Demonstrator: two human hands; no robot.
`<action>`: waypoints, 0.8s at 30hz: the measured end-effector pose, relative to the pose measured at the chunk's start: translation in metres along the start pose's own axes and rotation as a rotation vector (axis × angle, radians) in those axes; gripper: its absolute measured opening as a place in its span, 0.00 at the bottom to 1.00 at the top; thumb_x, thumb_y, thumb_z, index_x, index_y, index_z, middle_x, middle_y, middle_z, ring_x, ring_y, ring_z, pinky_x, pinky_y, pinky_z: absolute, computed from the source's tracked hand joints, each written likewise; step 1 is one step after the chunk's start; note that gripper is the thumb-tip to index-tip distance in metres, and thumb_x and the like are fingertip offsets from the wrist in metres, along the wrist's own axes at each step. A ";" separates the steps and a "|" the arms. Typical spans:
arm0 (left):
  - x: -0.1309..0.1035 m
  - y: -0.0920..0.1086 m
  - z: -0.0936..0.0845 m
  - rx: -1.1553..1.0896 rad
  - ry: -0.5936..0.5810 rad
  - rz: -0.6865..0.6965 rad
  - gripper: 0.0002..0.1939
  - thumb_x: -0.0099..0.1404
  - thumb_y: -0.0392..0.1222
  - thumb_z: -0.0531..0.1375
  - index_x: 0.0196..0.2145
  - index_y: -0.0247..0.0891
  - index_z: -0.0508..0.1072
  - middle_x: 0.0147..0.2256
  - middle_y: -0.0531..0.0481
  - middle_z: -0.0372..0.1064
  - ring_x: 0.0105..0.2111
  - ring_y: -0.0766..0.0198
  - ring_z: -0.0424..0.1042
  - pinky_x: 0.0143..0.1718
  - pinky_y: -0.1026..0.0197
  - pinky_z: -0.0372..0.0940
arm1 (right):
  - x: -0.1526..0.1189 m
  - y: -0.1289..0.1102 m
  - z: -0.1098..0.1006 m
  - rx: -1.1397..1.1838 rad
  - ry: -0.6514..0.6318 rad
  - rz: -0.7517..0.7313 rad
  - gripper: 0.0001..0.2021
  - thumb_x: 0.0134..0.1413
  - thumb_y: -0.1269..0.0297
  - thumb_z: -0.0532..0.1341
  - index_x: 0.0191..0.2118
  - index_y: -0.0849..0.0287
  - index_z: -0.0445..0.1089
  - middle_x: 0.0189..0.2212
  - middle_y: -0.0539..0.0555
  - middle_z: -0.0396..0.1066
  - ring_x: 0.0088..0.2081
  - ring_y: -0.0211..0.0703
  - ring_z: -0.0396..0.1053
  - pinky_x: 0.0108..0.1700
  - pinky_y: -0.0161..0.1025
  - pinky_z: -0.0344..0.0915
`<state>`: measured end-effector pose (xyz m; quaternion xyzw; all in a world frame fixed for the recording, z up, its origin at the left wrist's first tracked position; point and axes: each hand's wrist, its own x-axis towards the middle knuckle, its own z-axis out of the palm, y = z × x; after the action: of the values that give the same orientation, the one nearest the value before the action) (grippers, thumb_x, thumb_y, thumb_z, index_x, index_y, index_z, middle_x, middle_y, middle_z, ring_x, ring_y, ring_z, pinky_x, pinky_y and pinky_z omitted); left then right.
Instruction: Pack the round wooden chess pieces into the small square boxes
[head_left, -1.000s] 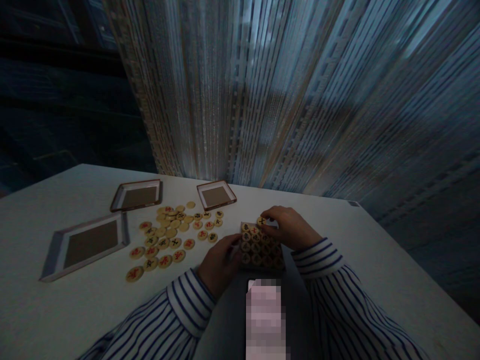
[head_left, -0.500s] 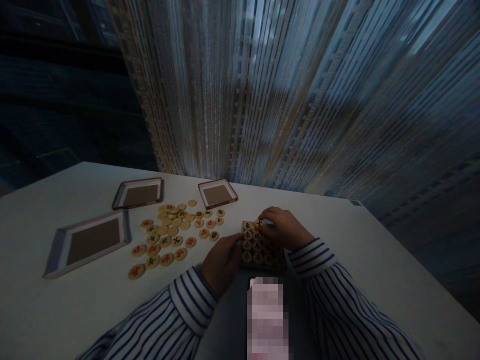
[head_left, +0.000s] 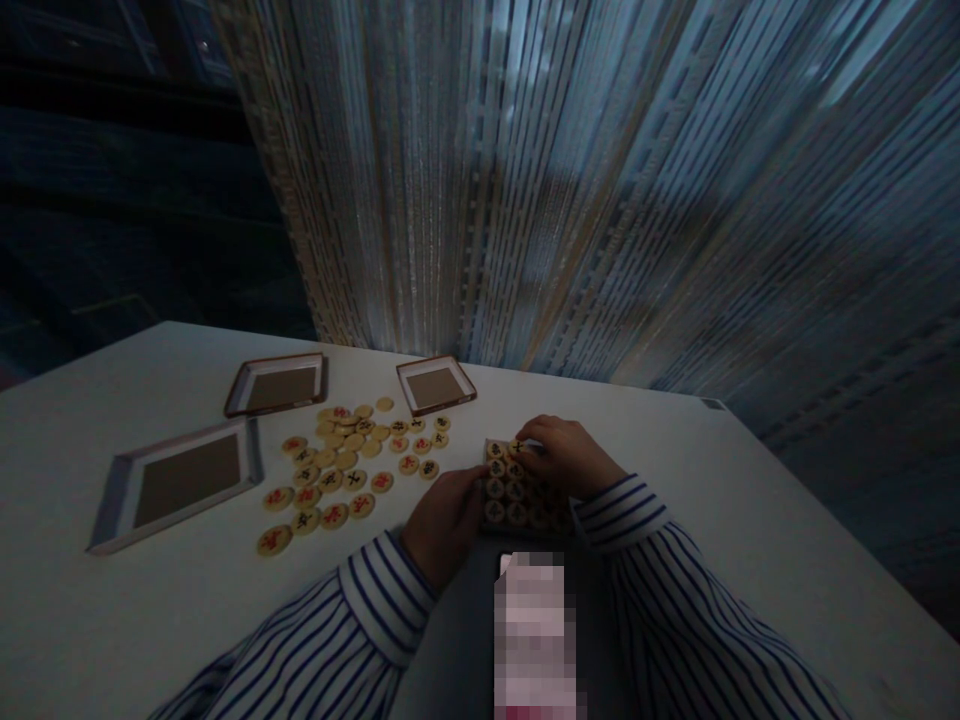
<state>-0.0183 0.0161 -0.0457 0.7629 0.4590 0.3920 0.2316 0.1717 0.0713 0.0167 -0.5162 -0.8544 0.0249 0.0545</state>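
A small box (head_left: 501, 530) with rows of round Chinese chess pieces (head_left: 514, 490) lies on the table before me. My left hand (head_left: 448, 518) closes on the box's left side, the thumb near the rim. Over the box's back right part, my right hand (head_left: 574, 455) pinches a Chinese chess piece with a black character (head_left: 517, 447) at the back row. That piece looks level with its neighbours; whether it rests fully in the box I cannot tell. The right hand hides several pieces below it.
Loose Chinese chess pieces (head_left: 346, 460), some with red or black characters, lie scattered to the left. Around them stand a large box tray (head_left: 247, 455), a box lid (head_left: 324, 380) and a smaller lid (head_left: 466, 388). A phone (head_left: 532, 630) lies in front. A string curtain (head_left: 465, 200) hangs behind the table.
The piece in my right hand has gone down slightly into the back row of the box. My left hand stays in place.
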 end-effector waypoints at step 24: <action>0.000 0.000 0.000 0.017 0.011 0.018 0.16 0.62 0.37 0.48 0.44 0.36 0.70 0.38 0.43 0.73 0.40 0.58 0.70 0.41 0.54 0.66 | 0.001 0.002 0.003 -0.024 -0.065 -0.006 0.13 0.54 0.63 0.54 0.42 0.59 0.70 0.42 0.57 0.71 0.43 0.44 0.67 0.45 0.38 0.60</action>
<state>-0.0187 0.0164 -0.0459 0.7668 0.4568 0.3942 0.2191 0.1728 0.0731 0.0139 -0.5130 -0.8576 0.0312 0.0204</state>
